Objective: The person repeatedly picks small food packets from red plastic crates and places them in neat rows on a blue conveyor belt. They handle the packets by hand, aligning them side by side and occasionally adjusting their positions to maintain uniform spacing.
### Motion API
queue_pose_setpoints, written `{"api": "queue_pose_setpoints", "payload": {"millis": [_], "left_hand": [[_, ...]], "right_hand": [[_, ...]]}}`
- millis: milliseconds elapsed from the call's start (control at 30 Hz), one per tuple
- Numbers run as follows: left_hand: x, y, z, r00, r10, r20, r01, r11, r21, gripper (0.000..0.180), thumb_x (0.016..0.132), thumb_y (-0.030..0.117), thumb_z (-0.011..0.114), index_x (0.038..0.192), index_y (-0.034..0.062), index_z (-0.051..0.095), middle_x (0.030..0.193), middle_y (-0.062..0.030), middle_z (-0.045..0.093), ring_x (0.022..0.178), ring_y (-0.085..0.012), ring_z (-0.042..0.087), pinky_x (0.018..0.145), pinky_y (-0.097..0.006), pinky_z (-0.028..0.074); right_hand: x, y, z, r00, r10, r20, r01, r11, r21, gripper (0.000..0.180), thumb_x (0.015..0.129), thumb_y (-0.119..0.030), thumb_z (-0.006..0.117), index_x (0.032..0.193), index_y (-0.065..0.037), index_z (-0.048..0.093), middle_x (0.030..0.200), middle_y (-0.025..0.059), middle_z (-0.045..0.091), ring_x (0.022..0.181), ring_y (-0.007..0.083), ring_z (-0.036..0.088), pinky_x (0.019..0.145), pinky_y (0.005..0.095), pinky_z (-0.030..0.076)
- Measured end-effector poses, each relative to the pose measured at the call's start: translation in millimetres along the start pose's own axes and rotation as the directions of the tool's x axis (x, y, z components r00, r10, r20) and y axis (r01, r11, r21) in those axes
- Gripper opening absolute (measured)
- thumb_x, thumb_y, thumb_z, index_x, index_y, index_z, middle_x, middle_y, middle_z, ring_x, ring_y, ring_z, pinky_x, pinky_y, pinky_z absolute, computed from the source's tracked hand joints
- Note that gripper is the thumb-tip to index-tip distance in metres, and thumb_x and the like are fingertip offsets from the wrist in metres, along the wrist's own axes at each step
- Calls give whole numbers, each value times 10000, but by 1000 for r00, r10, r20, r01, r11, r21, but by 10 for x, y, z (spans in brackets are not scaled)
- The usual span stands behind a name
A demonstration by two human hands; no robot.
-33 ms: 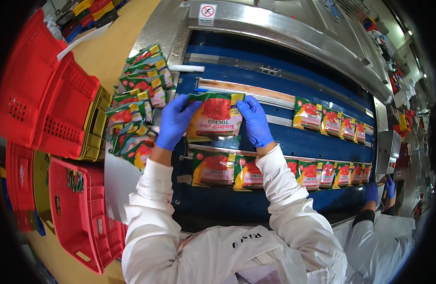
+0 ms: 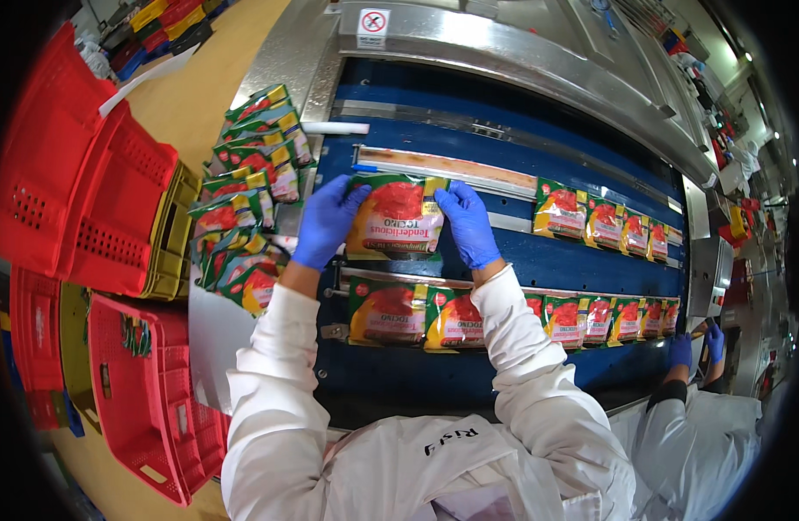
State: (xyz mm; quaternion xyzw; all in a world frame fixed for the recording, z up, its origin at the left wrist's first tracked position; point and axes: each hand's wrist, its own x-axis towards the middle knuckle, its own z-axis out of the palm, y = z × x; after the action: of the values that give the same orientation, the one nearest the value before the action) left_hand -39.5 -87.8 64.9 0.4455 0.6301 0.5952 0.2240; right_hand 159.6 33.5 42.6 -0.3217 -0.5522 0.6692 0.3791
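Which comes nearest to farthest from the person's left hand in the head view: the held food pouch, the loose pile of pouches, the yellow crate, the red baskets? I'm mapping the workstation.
1. Green and red food pouch, held by the left hand on the blue belt.
2. Loose pile of pouches, just left.
3. Yellow slatted crate, farther left.
4. Stacked red plastic baskets, far left.
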Motion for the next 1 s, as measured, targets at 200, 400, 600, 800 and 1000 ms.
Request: {"api": "queue_pose_setpoints", "payload": {"millis": [200,400,600,800,1000], "left_hand": [[684,-772,579,920,391,-4,-320,759,566,127,846,199,641,867,81,684,836,-127,635,799,-329,602,743,-429,472],[836,-780,724,966,213,-144,-102,833,544,178,787,102,671,961,83,645,901,-109,610,911,-312,577,818,-395,464],[55,-64,348,829,397,-393,-242,889,389,306,761,-21,632,1051,47,566,996,-149,571,979,-336,544,857,-413,440],[-1623,-46,-527,426,479,-768,267,744,612,320,839,108,662,1092,8,492,1038,-124,497,1002,-257,478,901,-397,380],[-1919,-362,-1186,767,103,-633,263,850,457,180,888,110,643,1008,-3,570,964,-84,595,893,-217,557,822,-351,444]], "right_hand": [[551,207,-389,895,-442,-56,146,410,-900,162,826,-247,608,929,-131,659,869,81,662,848,328,565,742,454,459],[823,198,-397,886,-462,-42,99,276,-956,196,791,-223,670,933,-120,582,886,85,594,857,313,575,738,435,457],[538,151,89,828,-532,179,478,502,-720,419,732,-147,752,1099,-51,575,1006,140,585,972,314,569,867,412,462],[-375,290,1311,590,-212,779,665,675,-320,619,705,-249,795,1247,-88,543,1169,142,582,1133,332,528,980,396,403],[-527,611,1828,516,-163,841,685,669,-291,266,795,-99,696,1051,-70,631,1027,136,614,979,276,607,834,344,478]]}}
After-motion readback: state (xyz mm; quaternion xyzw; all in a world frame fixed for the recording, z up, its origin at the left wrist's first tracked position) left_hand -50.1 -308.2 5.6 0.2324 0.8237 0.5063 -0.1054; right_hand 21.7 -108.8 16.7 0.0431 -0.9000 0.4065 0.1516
